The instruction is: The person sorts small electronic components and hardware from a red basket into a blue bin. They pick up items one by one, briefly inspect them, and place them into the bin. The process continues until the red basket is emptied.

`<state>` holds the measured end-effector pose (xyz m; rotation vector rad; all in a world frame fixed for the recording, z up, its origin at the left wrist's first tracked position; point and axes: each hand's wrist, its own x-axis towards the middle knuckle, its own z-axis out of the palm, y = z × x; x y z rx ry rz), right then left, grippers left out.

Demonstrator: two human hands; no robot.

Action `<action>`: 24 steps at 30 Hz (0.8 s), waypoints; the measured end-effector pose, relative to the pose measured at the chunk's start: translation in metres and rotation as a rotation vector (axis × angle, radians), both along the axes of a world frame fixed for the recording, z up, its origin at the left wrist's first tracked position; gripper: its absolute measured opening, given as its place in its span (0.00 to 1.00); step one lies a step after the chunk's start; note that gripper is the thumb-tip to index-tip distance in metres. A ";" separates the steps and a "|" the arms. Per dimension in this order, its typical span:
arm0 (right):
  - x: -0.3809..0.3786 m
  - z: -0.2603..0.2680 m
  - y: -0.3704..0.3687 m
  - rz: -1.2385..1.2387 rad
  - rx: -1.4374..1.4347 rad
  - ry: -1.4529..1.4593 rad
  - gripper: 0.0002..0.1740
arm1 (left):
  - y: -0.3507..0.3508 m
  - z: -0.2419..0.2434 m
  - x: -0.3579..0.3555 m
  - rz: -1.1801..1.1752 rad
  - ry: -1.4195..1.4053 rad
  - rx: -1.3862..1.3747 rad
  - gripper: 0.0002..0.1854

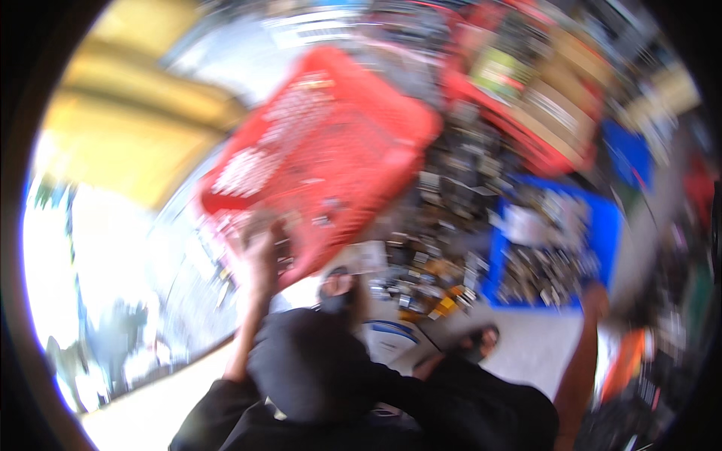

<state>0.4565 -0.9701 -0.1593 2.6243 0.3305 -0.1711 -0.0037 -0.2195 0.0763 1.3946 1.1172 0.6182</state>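
My left hand (259, 242) reaches over the near left end of a red plastic basket (361, 129) with perforated walls. Blur hides whether its fingers grip the rim or hold something. A few small pieces (324, 214) lie on the basket floor. Over on the right, my right hand (595, 301) is at the near right corner of a blue plastic bin (609, 231). Its fingers are smeared by motion, so their grip does not show. Many small metallic-looking parts (541, 273) fill the front of the bin, with a white piece (524, 225) behind them.
Loose small parts (434, 265) are heaped on the floor between basket and bin. Another red crate (496, 124) at the back holds cardboard boxes (553, 118). A white container with a blue band (389, 338) stands between my feet. Yellow sheeting (135, 124) hangs at left.
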 end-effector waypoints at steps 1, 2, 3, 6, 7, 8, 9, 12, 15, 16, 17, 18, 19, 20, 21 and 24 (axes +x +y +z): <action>-0.040 -0.009 0.069 -0.100 0.083 0.230 0.17 | -0.013 0.037 0.004 -0.019 0.081 0.095 0.05; -0.037 -0.003 0.022 0.109 -0.032 -0.004 0.20 | -0.016 0.038 0.018 -0.064 -0.006 0.043 0.06; -0.037 -0.016 0.057 -0.008 -0.037 0.130 0.18 | -0.017 0.044 -0.008 -0.090 -0.173 -0.050 0.06; -0.034 0.025 0.071 -0.108 0.014 0.246 0.15 | -0.017 0.025 -0.024 -0.015 -0.321 -0.156 0.05; -0.023 0.029 0.058 -0.025 0.061 0.193 0.15 | -0.016 0.016 -0.031 0.005 -0.328 -0.162 0.05; -0.024 0.032 0.044 0.052 0.110 0.145 0.14 | -0.010 0.013 -0.038 0.010 -0.334 -0.172 0.05; -0.020 0.039 0.038 0.128 0.154 0.104 0.13 | -0.009 0.012 -0.038 0.072 -0.288 -0.149 0.06; 0.001 0.076 0.055 0.181 0.247 0.110 0.08 | 0.007 -0.005 -0.054 0.147 -0.279 -0.109 0.06; -0.033 0.177 0.230 0.258 0.381 0.159 0.08 | 0.019 -0.009 -0.084 0.248 -0.271 -0.063 0.06; -0.047 0.209 0.300 0.274 0.418 0.212 0.09 | 0.021 -0.008 -0.097 0.280 -0.242 -0.032 0.06; -0.069 0.250 0.358 0.304 0.532 0.239 0.10 | 0.029 -0.018 -0.102 0.277 -0.236 -0.021 0.06; -0.091 0.280 0.409 0.325 0.647 0.264 0.12 | 0.036 -0.023 -0.095 0.268 -0.290 -0.053 0.06; -0.109 0.296 0.455 0.364 0.785 0.357 0.12 | 0.042 -0.020 -0.091 0.268 -0.327 -0.077 0.06; -0.126 0.305 0.500 0.409 0.920 0.456 0.12 | 0.046 -0.022 -0.089 0.275 -0.294 -0.032 0.06; -0.144 0.305 0.550 0.442 0.958 0.557 0.12 | 0.047 -0.020 -0.093 0.276 -0.319 0.004 0.06; -0.210 0.281 0.706 0.922 0.842 0.753 0.12 | 0.042 -0.014 -0.122 0.393 -0.377 0.030 0.05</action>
